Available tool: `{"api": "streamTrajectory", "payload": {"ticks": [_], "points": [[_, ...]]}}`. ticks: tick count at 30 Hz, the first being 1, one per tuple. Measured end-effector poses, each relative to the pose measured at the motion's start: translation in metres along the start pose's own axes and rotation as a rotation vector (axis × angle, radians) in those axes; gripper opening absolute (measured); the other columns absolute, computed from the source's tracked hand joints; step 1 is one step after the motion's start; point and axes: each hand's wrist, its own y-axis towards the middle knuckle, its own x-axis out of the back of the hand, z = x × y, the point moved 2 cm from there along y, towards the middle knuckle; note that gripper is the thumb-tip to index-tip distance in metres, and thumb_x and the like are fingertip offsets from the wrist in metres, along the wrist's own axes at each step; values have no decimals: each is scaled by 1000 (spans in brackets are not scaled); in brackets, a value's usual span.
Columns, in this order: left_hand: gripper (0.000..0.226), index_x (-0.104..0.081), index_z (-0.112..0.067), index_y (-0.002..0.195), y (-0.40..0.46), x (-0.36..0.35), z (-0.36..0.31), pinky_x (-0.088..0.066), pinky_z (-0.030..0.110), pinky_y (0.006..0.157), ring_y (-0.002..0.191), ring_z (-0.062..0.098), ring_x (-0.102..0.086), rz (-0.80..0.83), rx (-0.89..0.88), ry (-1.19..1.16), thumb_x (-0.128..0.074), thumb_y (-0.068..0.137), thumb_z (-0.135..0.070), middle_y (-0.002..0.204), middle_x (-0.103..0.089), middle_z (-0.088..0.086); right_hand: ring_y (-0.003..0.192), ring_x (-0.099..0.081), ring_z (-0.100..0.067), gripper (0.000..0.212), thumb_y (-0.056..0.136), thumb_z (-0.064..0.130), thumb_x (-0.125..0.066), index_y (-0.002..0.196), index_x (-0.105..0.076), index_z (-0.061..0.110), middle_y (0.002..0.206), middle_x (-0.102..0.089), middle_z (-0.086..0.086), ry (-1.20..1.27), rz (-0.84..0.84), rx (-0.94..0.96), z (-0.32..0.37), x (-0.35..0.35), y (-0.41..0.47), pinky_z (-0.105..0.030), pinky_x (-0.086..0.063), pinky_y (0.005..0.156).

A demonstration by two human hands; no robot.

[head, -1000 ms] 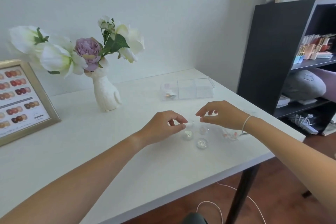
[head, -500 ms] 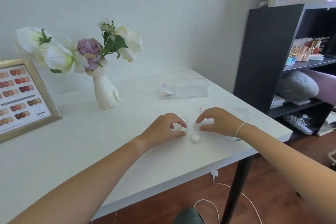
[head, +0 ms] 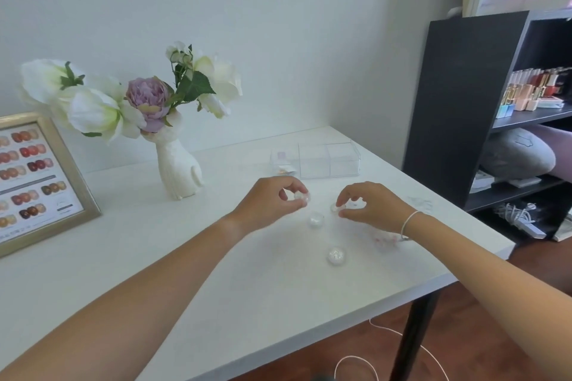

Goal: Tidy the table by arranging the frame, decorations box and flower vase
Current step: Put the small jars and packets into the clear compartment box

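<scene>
We are pinching a small clear pot in each of our hands, left hand and right hand, with the decorations box lying just beyond them on the worktop.

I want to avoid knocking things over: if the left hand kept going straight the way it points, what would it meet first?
Probably the clear decorations box. The left hand, pinching a small clear jar, points away toward the table's far right; nothing else seems to lie between, though depth is hard to judge.
</scene>
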Motion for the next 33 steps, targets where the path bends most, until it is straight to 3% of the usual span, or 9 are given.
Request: {"api": "streamTrajectory", "payload": {"ticks": [5, 11, 19, 26, 30, 33], "points": [[9, -64, -36, 77, 47, 18, -4, -37, 6, 54, 62, 10, -48, -17, 0, 34, -70, 77, -29, 85, -64, -8, 85, -53, -9, 9, 79, 27, -66, 78, -59, 33, 91, -64, 13, 69, -73, -4, -4, 18, 33, -10, -37, 69], [10, -68, -23, 87, 116, 19, 2, -36, 0, 58, 57, -16, -50, -16, -5, 76, -69, 78, -26, 99, -65, -3, 78, -50, -4, 5, 80, 27, -66, 79, -61, 27, 88, -61, 13, 152, -165, -41, -22, 41, 82, -12, -37, 65], [15, -67, -17, 93, 178, 1, 35, -45, 28, 87, 98, 12, -58, 84, 76, 226, -65, 79, -23, 106, -66, 4, 83, -54, -14, 7, 80, 28, -65, 84, -63, 23, 81, -56, 20, 151, -234, -84, -46, 43, 129, -13, -39, 65], [16, -67, -13, 94, 198, -12, 48, -44, 28, 78, 93, 18, -56, 191, 112, 372, -65, 79, -19, 107, -62, 5, 87, -56, -15, 6, 79, 31, -66, 79, -60, 29, 84, -59, 17, 146, -215, -84, -58, 33, 144, -13, -38, 65], [18, -65, -14, 99, 205, -19, 47, -43, 29, 82, 105, 21, -56, 238, 96, 539, -61, 82, -18, 113, -61, 3, 85, -55, -14, 9, 79, 30, -66, 75, -58, 32, 82, -58, 20, 154, -210, -83, -60, 31, 149, -13, -38, 66], [19, -65, -15, 101, 209, -20, 47, -44, 31, 83, 102, 21, -57, 265, 124, 613, -59, 82, -15, 114, -62, 1, 85, -55, -15, 6, 80, 30, -65, 78, -59, 30, 82, -58, 20, 142, -210, -80, -62, 30, 152, -16, -40, 67]]}}
